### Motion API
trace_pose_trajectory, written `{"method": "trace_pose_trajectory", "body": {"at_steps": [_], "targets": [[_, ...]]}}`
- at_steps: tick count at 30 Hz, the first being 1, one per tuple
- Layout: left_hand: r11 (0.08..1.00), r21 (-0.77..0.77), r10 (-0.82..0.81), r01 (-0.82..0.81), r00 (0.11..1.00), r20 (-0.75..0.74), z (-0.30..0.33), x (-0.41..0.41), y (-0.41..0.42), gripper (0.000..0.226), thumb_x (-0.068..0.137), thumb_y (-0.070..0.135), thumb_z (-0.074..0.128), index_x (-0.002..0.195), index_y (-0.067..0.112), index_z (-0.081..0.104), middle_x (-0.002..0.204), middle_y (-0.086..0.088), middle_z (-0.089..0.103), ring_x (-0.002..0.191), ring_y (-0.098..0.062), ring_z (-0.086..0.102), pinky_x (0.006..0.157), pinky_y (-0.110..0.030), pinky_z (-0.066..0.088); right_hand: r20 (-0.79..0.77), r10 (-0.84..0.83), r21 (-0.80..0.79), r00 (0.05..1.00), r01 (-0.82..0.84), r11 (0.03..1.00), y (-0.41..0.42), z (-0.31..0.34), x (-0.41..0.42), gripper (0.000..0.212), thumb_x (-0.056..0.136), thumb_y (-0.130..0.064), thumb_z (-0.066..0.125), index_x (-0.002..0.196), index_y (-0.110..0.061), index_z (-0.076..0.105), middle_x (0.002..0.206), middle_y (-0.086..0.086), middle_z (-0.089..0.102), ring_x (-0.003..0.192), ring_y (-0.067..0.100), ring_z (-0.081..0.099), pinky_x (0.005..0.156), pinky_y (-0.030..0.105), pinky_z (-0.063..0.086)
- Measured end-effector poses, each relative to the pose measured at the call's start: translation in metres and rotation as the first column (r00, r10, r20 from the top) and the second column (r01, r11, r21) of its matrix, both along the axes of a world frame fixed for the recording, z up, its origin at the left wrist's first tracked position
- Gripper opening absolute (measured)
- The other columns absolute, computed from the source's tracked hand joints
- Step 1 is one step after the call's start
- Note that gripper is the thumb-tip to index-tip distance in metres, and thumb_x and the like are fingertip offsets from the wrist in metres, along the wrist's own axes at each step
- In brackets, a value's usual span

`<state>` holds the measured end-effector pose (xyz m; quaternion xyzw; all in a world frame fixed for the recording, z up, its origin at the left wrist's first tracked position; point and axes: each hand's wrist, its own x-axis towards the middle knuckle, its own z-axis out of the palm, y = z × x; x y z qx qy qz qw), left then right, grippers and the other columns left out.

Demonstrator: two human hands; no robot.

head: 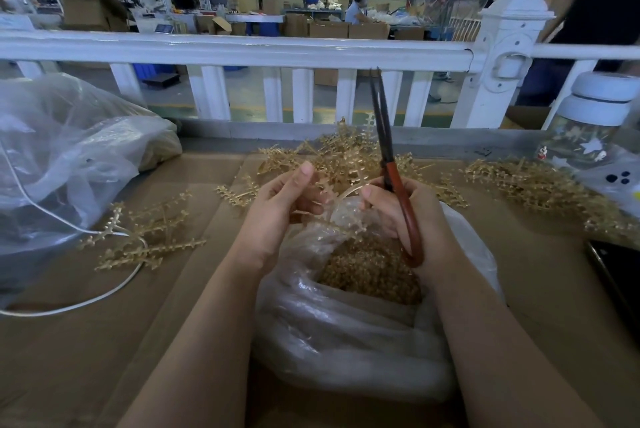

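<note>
My right hand (408, 219) grips the scissors (394, 173) at frame centre, blades together, pointing up. My left hand (280, 209) pinches a gold sprig (330, 189) just beside them, above the bag (346, 341).

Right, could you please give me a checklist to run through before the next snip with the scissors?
1. Right hand grips the scissors by the red handle: ok.
2. Blades point up, away from both hands: ok.
3. Left hand holds the gold sprig: ok.
4. Sprig set between the blades: not ok, the blades stand above it.
5. Open bag sits under the hands to catch pieces: ok.
6. White cable lies off to the left, apart from the scissors: ok.
</note>
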<state>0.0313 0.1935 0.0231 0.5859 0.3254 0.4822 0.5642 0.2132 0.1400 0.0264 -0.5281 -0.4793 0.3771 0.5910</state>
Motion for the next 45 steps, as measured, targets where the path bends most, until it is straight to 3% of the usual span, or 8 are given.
{"method": "trace_pose_trajectory", "body": {"at_steps": [6, 11, 17, 24, 35, 38, 41, 45], "targets": [[1.0, -0.01, -0.02, 0.021, 0.998, 0.055, 0.0002, 0.0, 0.0001, 0.06, 0.077, 0.059, 0.062, 0.11, 0.01, 0.069, 0.087, -0.004, 0.074, 0.078, -0.018, 0.064, 0.071, -0.026, 0.051, -0.101, 0.089, 0.053, 0.991, -0.084, 0.995, 0.0006, -0.0034, 0.0061, 0.017, 0.09, -0.021, 0.074, 0.073, -0.025, 0.075, 0.085, 0.019, 0.057, 0.045, 0.014, 0.038, 0.042, 0.024, 0.03], [0.999, -0.031, -0.032, 0.034, 0.998, 0.054, -0.0016, -0.0026, 0.0031, 0.051, 0.085, 0.054, 0.058, 0.111, 0.012, 0.069, 0.089, -0.001, 0.073, 0.079, -0.016, 0.063, 0.07, -0.025, 0.05, -0.169, 0.096, 0.069, 0.981, -0.085, 0.994, 0.0014, -0.0035, 0.005, 0.014, 0.079, -0.029, 0.077, 0.069, -0.02, 0.073, 0.074, 0.017, 0.053, 0.042, 0.009, 0.039, 0.04, 0.021, 0.029], [0.989, -0.059, -0.138, 0.133, 0.988, -0.076, -0.0015, -0.003, 0.0015, 0.07, 0.072, 0.071, 0.057, 0.111, 0.014, 0.069, 0.098, -0.007, 0.075, 0.086, -0.018, 0.067, 0.076, -0.028, 0.048, -0.243, 0.137, 0.129, 0.96, -0.108, 0.986, 0.0003, -0.0029, 0.0071, 0.029, 0.095, -0.012, 0.066, 0.067, -0.019, 0.071, 0.065, 0.004, 0.056, 0.042, 0.008, 0.037, 0.04, 0.022, 0.026], [0.946, -0.028, -0.325, 0.324, 0.943, -0.069, -0.0035, -0.0062, 0.0015, 0.018, 0.069, 0.015, 0.08, 0.087, 0.019, 0.078, 0.083, -0.005, 0.074, 0.071, -0.013, 0.067, 0.072, -0.021, 0.054, -0.251, 0.11, 0.139, 0.962, -0.077, 0.987, -0.0017, -0.0029, 0.0077, 0.021, 0.096, -0.013, 0.064, 0.075, -0.013, 0.066, 0.066, 0.004, 0.056, 0.043, 0.009, 0.035, 0.041, 0.023, 0.025], [0.947, -0.03, -0.319, 0.32, 0.947, 0.034, -0.0021, -0.0077, 0.0025, 0.019, 0.065, 0.015, 0.079, 0.083, 0.019, 0.079, 0.077, -0.002, 0.073, 0.069, -0.012, 0.066, 0.072, -0.021, 0.056, -0.254, 0.08, 0.126, 0.964, -0.049, 0.991, -0.0013, -0.0022, 0.0083, 0.014, 0.097, -0.01, 0.062, 0.084, -0.007, 0.063, 0.067, 0.0, 0.058, 0.045, 0.009, 0.035, 0.04, 0.02, 0.028], [0.961, -0.032, -0.273, 0.273, 0.962, 0.005, -0.0007, -0.0056, 0.0008, 0.025, 0.075, 0.018, 0.081, 0.099, 0.018, 0.074, 0.092, -0.005, 0.073, 0.082, -0.015, 0.065, 0.075, -0.023, 0.053, -0.225, 0.089, 0.122, 0.97, -0.063, 0.991, -0.0019, -0.0012, 0.0091, 0.015, 0.097, -0.01, 0.062, 0.082, -0.007, 0.063, 0.067, 0.001, 0.057, 0.046, 0.009, 0.036, 0.041, 0.02, 0.029], [0.995, 0.005, -0.098, 0.097, 0.994, 0.056, 0.0027, -0.0022, -0.0007, 0.042, 0.078, 0.032, 0.071, 0.118, 0.022, 0.064, 0.119, -0.011, 0.068, 0.099, -0.019, 0.065, 0.078, -0.023, 0.052, -0.196, 0.105, 0.096, 0.975, -0.087, 0.992, -0.0022, -0.0004, 0.0085, 0.019, 0.096, -0.009, 0.063, 0.077, -0.008, 0.06, 0.062, -0.001, 0.052, 0.045, 0.011, 0.036, 0.041, 0.021, 0.029], [0.965, 0.26, 0.057, -0.048, 0.998, -0.028, 0.006, -0.0006, -0.0042, 0.057, 0.081, 0.041, 0.073, 0.134, 0.028, 0.057, 0.126, 0.006, 0.064, 0.117, -0.012, 0.059, 0.097, -0.03, 0.05, -0.115, 0.152, 0.031, 0.982, -0.15, 0.988, -0.0019, -0.0008, 0.0079, 0.014, 0.092, -0.013, 0.07, 0.081, -0.009, 0.062, 0.059, 0.001, 0.05, 0.045, 0.012, 0.038, 0.041, 0.021, 0.031]]}}
